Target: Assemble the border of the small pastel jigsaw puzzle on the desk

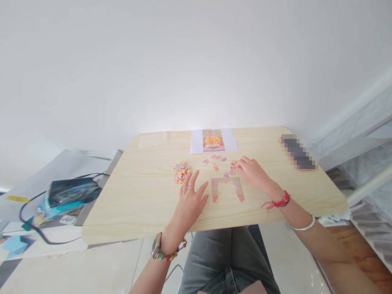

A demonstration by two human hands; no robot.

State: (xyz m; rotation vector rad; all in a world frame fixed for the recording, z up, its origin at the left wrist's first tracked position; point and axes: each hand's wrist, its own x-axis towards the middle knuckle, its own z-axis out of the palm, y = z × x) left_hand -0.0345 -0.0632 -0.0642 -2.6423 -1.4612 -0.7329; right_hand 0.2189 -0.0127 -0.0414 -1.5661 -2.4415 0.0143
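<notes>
My left hand (190, 201) lies over the table with its fingers spread, its fingertips close to a heap of jigsaw pieces (181, 171). My right hand (251, 170) has its fingers pinched together at several loose reddish jigsaw pieces (233, 166); whether a piece is between the fingertips is hidden. Between the hands sits a partly joined puzzle border (226, 180), with a top edge and two sides around bare table. More loose pieces (218, 157) lie scattered above it. A printed picture sheet (213, 141) showing a yellow-orange cake-like figure rests at the back.
A phone (298, 153), blurred out, lies at the right of the wooden table (137, 200). A faint clear sheet (153, 139) is at the back left. Left of the table, a dark bag (73, 192) and papers sit on a lower surface. A white wall stands behind.
</notes>
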